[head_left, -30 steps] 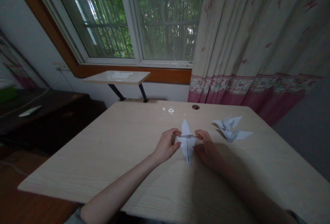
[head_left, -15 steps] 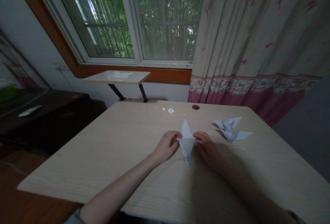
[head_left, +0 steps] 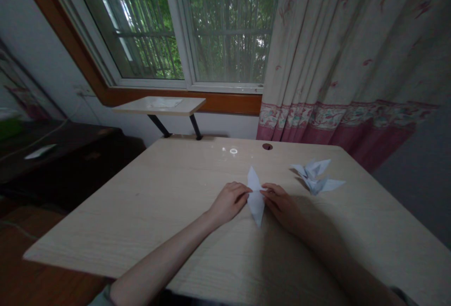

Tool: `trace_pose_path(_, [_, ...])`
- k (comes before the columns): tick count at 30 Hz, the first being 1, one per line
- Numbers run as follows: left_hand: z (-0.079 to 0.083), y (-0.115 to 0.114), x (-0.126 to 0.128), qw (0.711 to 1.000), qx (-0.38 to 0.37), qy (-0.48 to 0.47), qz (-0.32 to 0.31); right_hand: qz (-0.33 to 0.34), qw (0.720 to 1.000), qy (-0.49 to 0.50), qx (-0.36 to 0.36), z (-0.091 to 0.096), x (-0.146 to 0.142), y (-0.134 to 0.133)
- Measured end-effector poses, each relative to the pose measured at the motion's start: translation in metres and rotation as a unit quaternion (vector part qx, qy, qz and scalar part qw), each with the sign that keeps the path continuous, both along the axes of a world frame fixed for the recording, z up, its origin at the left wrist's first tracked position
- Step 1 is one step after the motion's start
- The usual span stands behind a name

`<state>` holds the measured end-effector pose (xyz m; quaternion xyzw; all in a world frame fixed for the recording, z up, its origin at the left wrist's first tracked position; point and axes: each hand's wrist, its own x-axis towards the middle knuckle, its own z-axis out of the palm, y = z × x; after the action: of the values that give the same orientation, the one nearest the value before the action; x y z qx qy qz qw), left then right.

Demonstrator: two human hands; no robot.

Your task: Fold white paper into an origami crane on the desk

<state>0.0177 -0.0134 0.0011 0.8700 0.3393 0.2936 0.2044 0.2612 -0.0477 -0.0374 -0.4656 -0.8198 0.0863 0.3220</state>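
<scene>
A white, pointed piece of folded paper (head_left: 255, 198) lies on the light wooden table (head_left: 169, 212), narrow and kite-shaped. My left hand (head_left: 228, 201) pinches its left edge with curled fingers. My right hand (head_left: 280, 205) presses its right edge, fingers closed against the paper. Both hands rest on the table top, either side of the fold.
Two finished white paper cranes (head_left: 315, 174) lie to the right of my hands. A cable hole (head_left: 267, 146) and a small ring (head_left: 233, 151) sit near the table's far edge. A small shelf (head_left: 160, 105) hangs under the window; a curtain (head_left: 345, 61) hangs at right; a dark cabinet (head_left: 52, 155) stands at left.
The side flaps of the paper have been folded inward, making the shape narrower. Both hands have moved closer together on it.
</scene>
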Motion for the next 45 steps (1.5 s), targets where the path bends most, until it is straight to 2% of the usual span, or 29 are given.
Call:
trace_pose_path(14, [-0.004, 0.001, 0.003, 0.995, 0.057, 0.086, 0.001, 0.016, 1.0, -0.01, 0.025, -0.005, 0.0, 0.003])
trace_pose_path(22, [0.002, -0.002, 0.002, 0.995, 0.04, 0.096, -0.003, 0.012, 1.0, 0.0, 0.009, -0.007, 0.002, 0.002])
trace_pose_path(29, [0.007, -0.008, 0.004, 0.995, 0.024, 0.102, 0.001, 0.017, 0.999, 0.0, 0.027, -0.007, 0.002, 0.003])
trace_pose_path(45, [0.009, -0.016, 0.008, 0.991, 0.035, 0.132, -0.008, 0.013, 1.0, -0.019, 0.004, 0.005, -0.002, 0.0])
